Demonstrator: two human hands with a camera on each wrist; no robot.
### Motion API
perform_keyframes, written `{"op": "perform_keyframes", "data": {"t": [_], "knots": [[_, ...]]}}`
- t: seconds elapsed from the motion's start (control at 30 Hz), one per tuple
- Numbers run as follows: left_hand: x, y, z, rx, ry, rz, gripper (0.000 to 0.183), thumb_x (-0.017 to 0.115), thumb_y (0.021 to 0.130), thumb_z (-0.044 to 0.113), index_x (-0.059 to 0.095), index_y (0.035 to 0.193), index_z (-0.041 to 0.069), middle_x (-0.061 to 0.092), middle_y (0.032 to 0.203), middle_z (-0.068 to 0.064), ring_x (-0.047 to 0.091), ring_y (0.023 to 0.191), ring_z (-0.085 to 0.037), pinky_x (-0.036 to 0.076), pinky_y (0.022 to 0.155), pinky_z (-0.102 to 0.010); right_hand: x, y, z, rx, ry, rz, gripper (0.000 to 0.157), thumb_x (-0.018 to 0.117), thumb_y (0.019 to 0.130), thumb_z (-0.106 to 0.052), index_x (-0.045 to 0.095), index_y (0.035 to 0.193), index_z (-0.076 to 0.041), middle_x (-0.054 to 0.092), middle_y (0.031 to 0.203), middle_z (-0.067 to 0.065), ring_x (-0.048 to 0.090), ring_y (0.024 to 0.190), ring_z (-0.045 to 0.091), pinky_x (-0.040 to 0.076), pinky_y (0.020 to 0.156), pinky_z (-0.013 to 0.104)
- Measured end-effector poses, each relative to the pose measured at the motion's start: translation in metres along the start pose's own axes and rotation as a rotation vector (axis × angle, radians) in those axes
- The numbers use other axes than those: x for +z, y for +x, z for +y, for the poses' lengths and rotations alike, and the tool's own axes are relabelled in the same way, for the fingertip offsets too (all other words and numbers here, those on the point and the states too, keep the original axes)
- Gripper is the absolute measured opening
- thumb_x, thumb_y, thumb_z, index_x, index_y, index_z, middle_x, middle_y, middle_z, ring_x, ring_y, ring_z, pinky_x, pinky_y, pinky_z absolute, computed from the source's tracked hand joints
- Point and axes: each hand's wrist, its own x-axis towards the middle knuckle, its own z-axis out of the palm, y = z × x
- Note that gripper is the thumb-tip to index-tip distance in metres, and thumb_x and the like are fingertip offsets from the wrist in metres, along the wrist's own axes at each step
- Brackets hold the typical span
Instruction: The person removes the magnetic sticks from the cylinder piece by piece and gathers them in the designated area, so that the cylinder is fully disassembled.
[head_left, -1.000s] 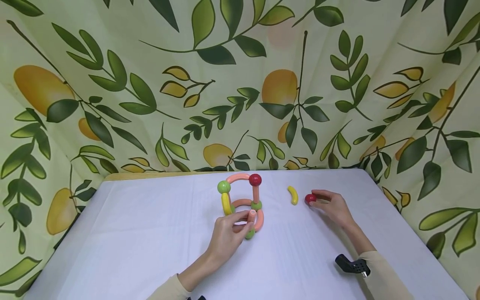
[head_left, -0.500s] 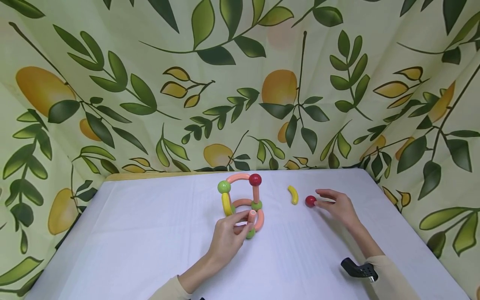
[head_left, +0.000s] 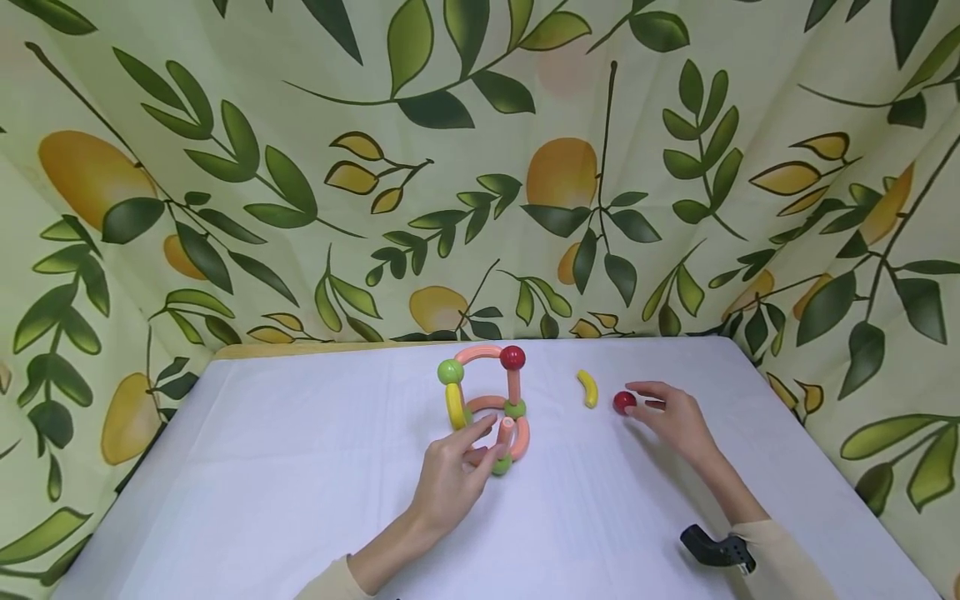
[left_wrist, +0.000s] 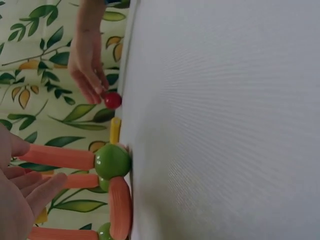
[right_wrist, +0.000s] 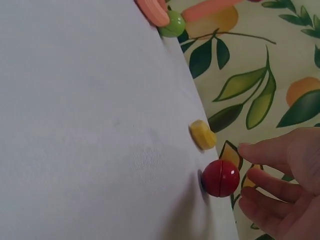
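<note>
My left hand [head_left: 448, 471] was in front of the frame [head_left: 489, 402] and a little left of it, the fingers loose and nearly straight beside the rod [head_left: 506, 430] at its near corner, placed there, I judged, to steady the rod rather than grip it hard; whether a fingertip pressed on it I could not tell. The frame stood on the table [head_left: 585, 508], joined by green balls that seemed to give its corners a footing, and the rod rose from the nearest one, its top end bare. Right of the frame lay the yellow piece [head_left: 588, 388], loose, probably kept aside within easy reach. Farther right of the frame, the red ball [head_left: 624, 402] rested on the table. My right hand [head_left: 678, 421] came last, fingers parted just beside the ball, not wrapped round it, perhaps spread to suit its roundness.
</note>
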Motion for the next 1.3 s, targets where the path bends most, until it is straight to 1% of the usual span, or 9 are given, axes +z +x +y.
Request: {"op": "perform_keyframes", "data": {"t": [0.1, 0.2, 0.33, 0.4, 0.53, 0.63, 0.8, 1.03, 1.3], "knots": [[-0.004, -0.002, 0.002, 0.023, 0.035, 0.007, 0.038, 0.074, 0.083, -0.002, 0.065, 0.120, -0.006, 0.070, 0.114, -0.016, 0.072, 0.083, -0.016, 0.059, 0.071, -0.030, 0.001, -0.004, -0.005, -0.052, -0.012, 0.015, 0.037, 0.073, 0.086, -0.002, 0.063, 0.121, 0.006, 0.063, 0.120, 0.027, 0.058, 0.112, 0.042, 0.051, 0.091, 0.053], [-0.011, -0.002, 0.004, 0.069, 0.077, 0.051, 0.040, 0.076, 0.081, -0.003, 0.066, 0.120, -0.004, 0.073, 0.103, -0.011, 0.069, 0.082, -0.012, 0.059, 0.074, -0.033, 0.003, -0.007, -0.010, -0.118, -0.034, 0.033, 0.035, 0.074, 0.084, 0.001, 0.065, 0.117, 0.007, 0.066, 0.114, 0.025, 0.061, 0.106, 0.039, 0.051, 0.089, 0.055], [-0.022, 0.002, 0.010, 0.126, 0.079, 0.098, 0.036, 0.075, 0.081, -0.005, 0.069, 0.116, -0.001, 0.073, 0.100, -0.008, 0.069, 0.083, -0.013, 0.057, 0.080, -0.030, 0.006, -0.012, -0.020, -0.183, -0.056, 0.040, 0.035, 0.075, 0.082, 0.003, 0.066, 0.115, 0.006, 0.068, 0.107, 0.021, 0.063, 0.096, 0.035, 0.052, 0.087, 0.055], [-0.026, 0.004, 0.012, 0.150, 0.059, 0.105, 0.032, 0.072, 0.083, -0.006, 0.069, 0.114, 0.000, 0.073, 0.106, -0.008, 0.071, 0.090, -0.016, 0.056, 0.083, -0.026, 0.009, -0.014, -0.025, -0.195, -0.055, 0.033, 0.035, 0.076, 0.081, 0.003, 0.066, 0.115, 0.005, 0.069, 0.106, 0.020, 0.064, 0.094, 0.033, 0.053, 0.086, 0.053], [-0.035, 0.012, 0.017, 0.206, 0.057, 0.146, 0.030, 0.069, 0.084, -0.010, 0.069, 0.113, 0.000, 0.072, 0.107, -0.009, 0.070, 0.093, -0.022, 0.054, 0.085, -0.021, 0.018, -0.018, -0.036, -0.201, -0.057, 0.003, 0.037, 0.077, 0.081, -0.001, 0.066, 0.117, 0.003, 0.068, 0.112, 0.019, 0.065, 0.098, 0.036, 0.054, 0.085, 0.051], [-0.042, 0.021, 0.019, 0.208, 0.083, 0.192, 0.036, 0.069, 0.084, -0.009, 0.065, 0.119, -0.001, 0.069, 0.116, -0.012, 0.067, 0.102, -0.025, 0.052, 0.090, -0.023, 0.028, -0.020, -0.042, -0.204, -0.044, -0.039, 0.041, 0.078, 0.081, -0.002, 0.065, 0.120, 0.002, 0.067, 0.117, 0.018, 0.064, 0.106, 0.037, 0.054, 0.087, 0.050], [-0.050, 0.033, 0.019, 0.086, 0.111, 0.208, 0.050, 0.068, 0.090, 0.001, 0.052, 0.137, 0.002, 0.057, 0.137, -0.010, 0.055, 0.124, -0.026, 0.049, 0.099, -0.034, 0.045, -0.024, -0.048, -0.191, 0.003, -0.107, 0.048, 0.079, 0.080, -0.003, 0.062, 0.125, 0.002, 0.066, 0.120, 0.017, 0.062, 0.111, 0.034, 0.054, 0.088, 0.047], [-0.051, 0.037, 0.006, -0.149, 0.042, 0.139, 0.055, 0.063, 0.096, 0.013, 0.041, 0.146, 0.005, 0.049, 0.145, -0.010, 0.047, 0.131, -0.025, 0.041, 0.107, -0.043, 0.065, -0.027, -0.055, -0.163, 0.074, -0.142, 0.057, 0.081, 0.079, -0.006, 0.058, 0.130, 0.002, 0.063, 0.126, 0.018, 0.061, 0.114, 0.033, 0.053, 0.091, 0.044], [-0.050, 0.042, -0.008, -0.278, -0.100, 0.065, 0.054, 0.053, 0.103, 0.026, 0.033, 0.151, 0.009, 0.047, 0.146, -0.012, 0.045, 0.134, -0.029, 0.034, 0.113, -0.041, 0.083, -0.026, -0.070, -0.052, 0.131, -0.202, 0.085, 0.085, 0.077, -0.025, 0.041, 0.146, -0.001, 0.047, 0.145, 0.018, 0.052, 0.127, 0.036, 0.049, 0.097, 0.046]]}}
